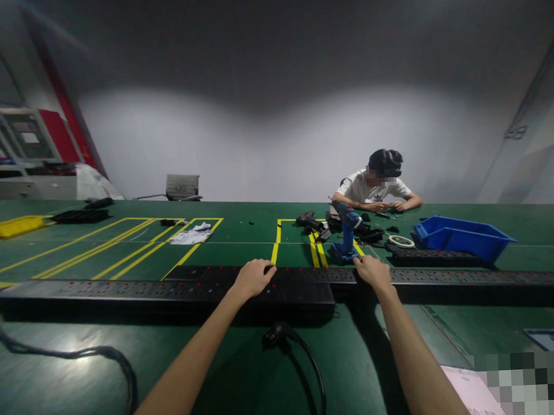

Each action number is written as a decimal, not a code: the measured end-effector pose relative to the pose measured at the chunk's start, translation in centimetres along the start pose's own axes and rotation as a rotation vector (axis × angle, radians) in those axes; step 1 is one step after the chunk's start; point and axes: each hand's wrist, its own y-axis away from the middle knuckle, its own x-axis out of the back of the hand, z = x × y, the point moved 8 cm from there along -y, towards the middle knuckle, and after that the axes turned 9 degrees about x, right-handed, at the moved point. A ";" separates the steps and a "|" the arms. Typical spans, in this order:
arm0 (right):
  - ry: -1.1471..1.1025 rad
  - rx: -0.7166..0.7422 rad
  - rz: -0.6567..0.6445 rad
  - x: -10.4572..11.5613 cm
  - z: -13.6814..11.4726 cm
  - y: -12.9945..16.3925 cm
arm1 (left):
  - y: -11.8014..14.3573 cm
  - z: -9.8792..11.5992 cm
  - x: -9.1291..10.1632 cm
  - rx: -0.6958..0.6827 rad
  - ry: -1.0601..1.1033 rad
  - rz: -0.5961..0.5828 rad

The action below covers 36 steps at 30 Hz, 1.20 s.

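Observation:
My left hand (pixel 253 277) rests curled on top of a long black power strip (pixel 123 293) that lies across the green table, near the strip's right end. A second long black power strip (pixel 471 279) runs on to the right, and my right hand (pixel 372 270) grips its left end. A black plug with its cable (pixel 277 336) lies just in front of the strips between my arms.
A person sits at the table's far side working on small black parts. Near them are a blue cordless drill (pixel 346 232), a tape roll (pixel 401 240) and a blue bin (pixel 462 237). A yellow tray (pixel 13 227) sits far left; a black cable (pixel 80 354) trails at near left.

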 end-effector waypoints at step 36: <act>-0.007 0.004 0.004 -0.7 -4.7 0.9 | 1.3 -1.1 2.1 0.353 -0.172 0.155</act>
